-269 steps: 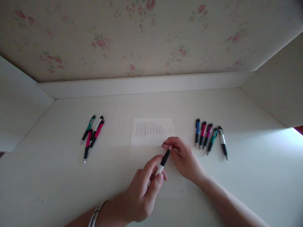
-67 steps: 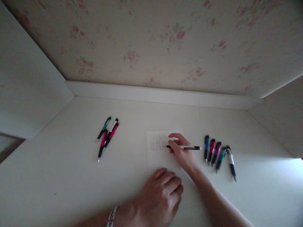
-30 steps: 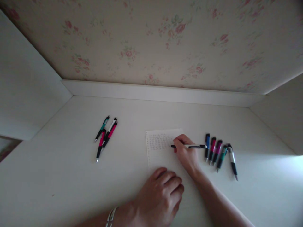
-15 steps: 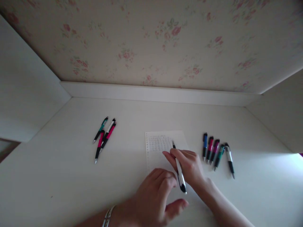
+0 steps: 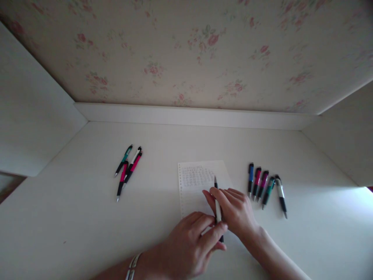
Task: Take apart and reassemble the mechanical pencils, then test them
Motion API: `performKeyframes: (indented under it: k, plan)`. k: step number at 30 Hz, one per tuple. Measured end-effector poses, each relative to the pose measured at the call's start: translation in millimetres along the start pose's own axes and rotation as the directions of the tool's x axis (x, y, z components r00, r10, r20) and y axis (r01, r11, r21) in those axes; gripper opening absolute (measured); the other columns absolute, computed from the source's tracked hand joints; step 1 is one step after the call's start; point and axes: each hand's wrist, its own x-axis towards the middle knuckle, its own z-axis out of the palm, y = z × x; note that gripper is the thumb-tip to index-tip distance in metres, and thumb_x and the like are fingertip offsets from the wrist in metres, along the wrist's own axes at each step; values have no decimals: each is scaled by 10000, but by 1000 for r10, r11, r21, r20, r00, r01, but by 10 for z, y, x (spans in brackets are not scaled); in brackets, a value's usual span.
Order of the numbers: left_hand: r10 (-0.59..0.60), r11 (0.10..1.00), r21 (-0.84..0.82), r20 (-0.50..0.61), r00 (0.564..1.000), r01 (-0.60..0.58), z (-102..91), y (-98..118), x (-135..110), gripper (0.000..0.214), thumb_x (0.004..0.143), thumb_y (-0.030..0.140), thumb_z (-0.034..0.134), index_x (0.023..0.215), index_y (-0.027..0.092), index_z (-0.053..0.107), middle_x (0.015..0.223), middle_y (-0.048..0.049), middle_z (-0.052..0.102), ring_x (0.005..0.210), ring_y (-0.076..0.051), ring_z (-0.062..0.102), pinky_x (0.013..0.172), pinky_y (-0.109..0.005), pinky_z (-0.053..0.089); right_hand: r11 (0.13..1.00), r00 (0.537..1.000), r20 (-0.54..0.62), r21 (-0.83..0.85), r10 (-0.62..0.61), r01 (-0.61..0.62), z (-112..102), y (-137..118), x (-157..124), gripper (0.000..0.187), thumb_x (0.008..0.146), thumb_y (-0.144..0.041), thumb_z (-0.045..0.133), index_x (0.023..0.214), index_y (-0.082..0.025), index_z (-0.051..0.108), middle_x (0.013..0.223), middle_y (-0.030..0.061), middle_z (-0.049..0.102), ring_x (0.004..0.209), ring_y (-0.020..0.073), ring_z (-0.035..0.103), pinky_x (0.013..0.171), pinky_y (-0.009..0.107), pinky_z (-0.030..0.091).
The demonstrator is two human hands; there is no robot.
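Note:
A white pen with black ends [image 5: 218,210] slants over a hole-edged sheet of paper [image 5: 192,198], its tip just above or on the sheet near the end of the handwritten lines. My right hand [image 5: 235,210] grips the pen around its front part, thumb and fingers closed. From the lower left, my left hand [image 5: 189,241] pinches the rear part of the same pen between thumb and fingers. Part of the pen's rear is hidden by the left fingers. Several rows of small writing fill the top of the sheet.
To the right lie several pens in a row, from a blue pen [image 5: 251,179] to a white pen [image 5: 281,192]. A small group of pens, including a green pen [image 5: 124,160] and a pink pen [image 5: 135,165], lies left. Behind the white desk [image 5: 87,217] is a floral wall [image 5: 163,46].
My left thumb and fingers have closed on the rear of the pen, where they were apart from it before. The pen stands a little steeper, and the right hand has shifted slightly down.

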Motion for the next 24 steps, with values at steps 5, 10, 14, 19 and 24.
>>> performKeyframes:
  k: [5, 10, 14, 19, 24]
  plan:
    - [-18, 1000, -12, 5, 1000, 18, -19, 13, 33, 284, 1035, 226, 503, 1298, 130, 549, 1021, -117, 675, 903, -226, 655, 828, -369, 610, 999, 999, -24, 39, 26, -25, -6, 22, -11, 80, 977, -204, 605, 946, -183, 676, 625, 0, 710, 504, 140, 624, 535, 282, 416]
    - [0, 999, -41, -44, 999, -2, -45, 25, 18, 406, 1043, 414, 468, 1304, 108, 525, 1002, -139, 663, 897, -233, 659, 809, -355, 612, 979, 1000, -23, 206, 7, -3, -91, 83, -44, 282, 970, -112, 512, 1191, -195, 667, 874, 54, 764, 678, 159, 712, 596, 274, 544]
    - [36, 994, -101, -96, 995, -46, -49, 17, -29, 560, 1063, 495, 337, 1458, 100, 362, 1116, -180, 649, 1029, -251, 649, 908, -376, 582, 974, 996, -83, 226, 13, 6, -165, 160, -94, 262, 963, -139, 564, 1138, -242, 730, 1098, 106, 717, 782, 167, 717, 631, 285, 597]
    - [-14, 996, -93, -104, 994, 5, -26, 5, -44, 646, 1055, 540, 304, 1529, 110, 216, 1114, -188, 657, 1003, -281, 657, 871, -447, 587, 923, 968, -72, 325, 239, -204, -236, 241, -112, 196, 964, -196, 581, 1070, -227, 743, 1048, 100, 751, 902, 226, 733, 692, 321, 631]
    - [-45, 995, -89, -21, 999, 43, -34, 29, -3, 458, 1063, 421, 358, 1411, 124, 375, 1075, -162, 687, 959, -271, 671, 843, -439, 594, 803, 807, -82, 199, 584, -561, -305, 430, -190, 480, 921, -418, 632, 1362, -230, 602, 785, 30, 766, 609, 195, 712, 543, 293, 576]
